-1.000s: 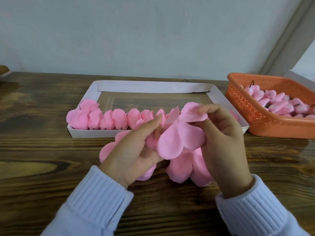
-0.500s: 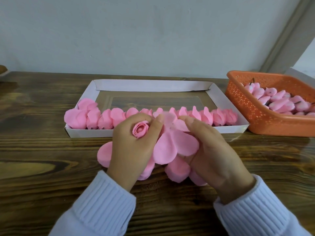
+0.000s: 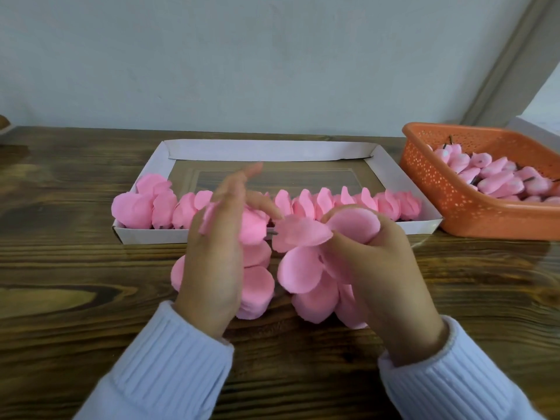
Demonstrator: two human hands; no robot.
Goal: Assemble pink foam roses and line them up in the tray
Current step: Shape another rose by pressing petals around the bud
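Petal piece (image 3: 300, 271) fans left from right hand's (image 3: 378, 268) pinching grip; left hand's (image 3: 212, 268) grip unclear

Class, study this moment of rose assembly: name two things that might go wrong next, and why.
1. The left hand is motion-blurred; the bud it holds could miss or tear the petal piece pinched by the right hand.
2. The finished roses line the near wall of the tray, right behind the hands; a stray finger might topple them.

We see pink roses (image 3: 333, 204) lined along the near wall of the white tray (image 3: 266, 150). Before it on the bench (image 3: 91, 268), flat petals (image 3: 257, 286) lie stacked; a petal cluster (image 3: 303, 268) is held raised.
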